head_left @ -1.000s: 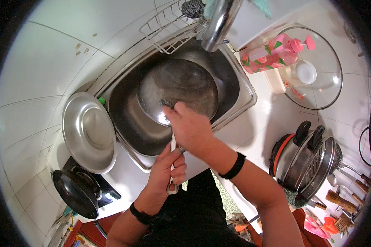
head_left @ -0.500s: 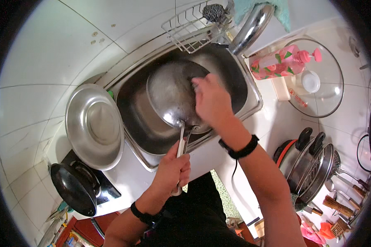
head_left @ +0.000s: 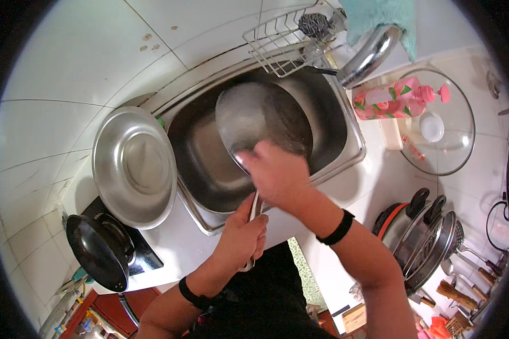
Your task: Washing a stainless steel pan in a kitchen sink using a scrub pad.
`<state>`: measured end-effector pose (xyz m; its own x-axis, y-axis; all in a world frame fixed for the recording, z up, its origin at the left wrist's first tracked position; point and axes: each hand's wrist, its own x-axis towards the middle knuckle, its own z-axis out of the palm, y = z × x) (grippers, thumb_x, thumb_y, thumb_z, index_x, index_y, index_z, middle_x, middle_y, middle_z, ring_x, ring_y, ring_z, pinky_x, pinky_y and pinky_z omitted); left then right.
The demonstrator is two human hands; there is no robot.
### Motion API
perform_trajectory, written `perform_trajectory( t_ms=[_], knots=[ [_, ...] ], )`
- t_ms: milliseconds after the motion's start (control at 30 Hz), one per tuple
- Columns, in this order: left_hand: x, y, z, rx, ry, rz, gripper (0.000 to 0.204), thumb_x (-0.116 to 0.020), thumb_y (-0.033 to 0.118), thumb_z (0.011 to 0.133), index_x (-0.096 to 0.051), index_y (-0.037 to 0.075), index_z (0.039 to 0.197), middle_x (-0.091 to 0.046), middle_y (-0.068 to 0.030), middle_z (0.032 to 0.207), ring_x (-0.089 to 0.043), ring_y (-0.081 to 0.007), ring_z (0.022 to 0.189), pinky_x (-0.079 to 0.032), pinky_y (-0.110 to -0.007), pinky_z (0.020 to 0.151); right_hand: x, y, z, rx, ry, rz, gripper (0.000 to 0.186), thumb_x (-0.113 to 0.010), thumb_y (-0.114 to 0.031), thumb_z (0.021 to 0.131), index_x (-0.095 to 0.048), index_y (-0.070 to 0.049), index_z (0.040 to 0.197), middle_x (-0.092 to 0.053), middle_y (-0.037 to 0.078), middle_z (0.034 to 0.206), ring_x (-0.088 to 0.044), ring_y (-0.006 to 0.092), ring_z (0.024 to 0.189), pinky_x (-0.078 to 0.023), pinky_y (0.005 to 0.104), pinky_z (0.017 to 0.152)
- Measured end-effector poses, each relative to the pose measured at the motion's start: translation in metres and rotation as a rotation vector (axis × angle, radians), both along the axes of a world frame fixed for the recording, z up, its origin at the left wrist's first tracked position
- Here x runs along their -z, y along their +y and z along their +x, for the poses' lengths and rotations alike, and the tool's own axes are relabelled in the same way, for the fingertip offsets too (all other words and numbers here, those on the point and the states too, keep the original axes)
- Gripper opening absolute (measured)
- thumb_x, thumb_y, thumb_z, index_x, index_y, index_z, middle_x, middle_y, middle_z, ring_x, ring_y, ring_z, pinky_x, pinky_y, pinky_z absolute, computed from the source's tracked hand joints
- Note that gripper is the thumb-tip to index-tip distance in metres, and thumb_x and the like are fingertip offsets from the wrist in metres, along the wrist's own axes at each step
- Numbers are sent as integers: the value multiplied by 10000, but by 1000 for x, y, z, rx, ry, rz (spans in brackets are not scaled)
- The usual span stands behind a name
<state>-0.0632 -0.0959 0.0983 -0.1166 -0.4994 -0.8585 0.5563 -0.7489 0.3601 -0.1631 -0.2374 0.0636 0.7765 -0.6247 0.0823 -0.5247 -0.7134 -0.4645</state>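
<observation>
A grey metal wok [head_left: 271, 113], darker toward its right side, is tilted over the stainless steel sink [head_left: 206, 164]. My left hand [head_left: 242, 234] is closed around its metal handle [head_left: 255, 208], at the sink's near edge. My right hand [head_left: 280, 175] has its fingers curled against the near edge of the wok, close to where the handle joins. It is slightly blurred, and whatever lies under its fingers is hidden. A chrome tap [head_left: 373, 55] stands at the sink's far right corner.
A wire rack [head_left: 274, 51] holding a dark scourer [head_left: 314, 25] overhangs the sink's far edge. Left are a large metal basin [head_left: 110, 186] and a black pan [head_left: 93, 254]. Right are a pink pump bottle [head_left: 396, 99], a glass lid [head_left: 455, 150] and stacked pots [head_left: 401, 237].
My right hand has come from the wok's far right part toward me, to the near edge by the handle. My left hand keeps its hold. The whole view has shifted slightly.
</observation>
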Motion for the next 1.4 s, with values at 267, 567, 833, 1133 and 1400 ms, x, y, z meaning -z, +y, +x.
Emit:
perform_trajectory(
  t_ms=[267, 567, 833, 1133, 1400],
  knots=[
    [-11, -5, -1, 114, -149, 7, 615, -520, 63, 995, -376, 124, 1591, -456, 14, 665, -420, -85, 476, -355, -274, 408, -8, -13, -4, -32, 34, 54, 364, -632, -127, 870, -668, -165, 1229, -549, 102, 914, -649, 322, 798, -539, 452, 618],
    [18, 21, 13, 518, -584, -380, 586, -505, 60, 1015, -357, 50, 1582, -654, -120, 923, -611, -176, 724, -505, -305, 666, -11, -25, -2, 214, -302, -106, 273, -672, -74, 833, -716, -131, 1097, -575, 84, 913, -649, 303, 714, -531, 401, 575],
    [-9, 1, 21, 718, -650, -437, 589, -512, 57, 1002, -357, -24, 1564, -662, -244, 1228, -646, -265, 1061, -490, -363, 993, -23, -41, -15, 435, -310, -61, 267, -690, -77, 853, -705, -119, 1116, -616, 108, 961, -675, 324, 780, -560, 414, 640],
    [-15, -7, 34, 769, -663, -411, 587, -513, 45, 978, -377, -73, 1537, -661, -309, 1242, -673, -360, 1130, -490, -357, 991, -23, -17, -26, 216, -70, -115, 260, -691, -107, 839, -677, -166, 1092, -562, 88, 914, -663, 298, 738, -551, 457, 625],
    [-7, -2, 49, 779, -631, -367, 579, -499, 42, 979, -406, -8, 1549, -670, -265, 1224, -657, -302, 1081, -482, -337, 994, -36, -31, -14, 167, 113, -110, 229, -651, -112, 875, -696, -166, 1092, -624, 60, 1106, -643, 294, 737, -553, 440, 625]
  ],
)
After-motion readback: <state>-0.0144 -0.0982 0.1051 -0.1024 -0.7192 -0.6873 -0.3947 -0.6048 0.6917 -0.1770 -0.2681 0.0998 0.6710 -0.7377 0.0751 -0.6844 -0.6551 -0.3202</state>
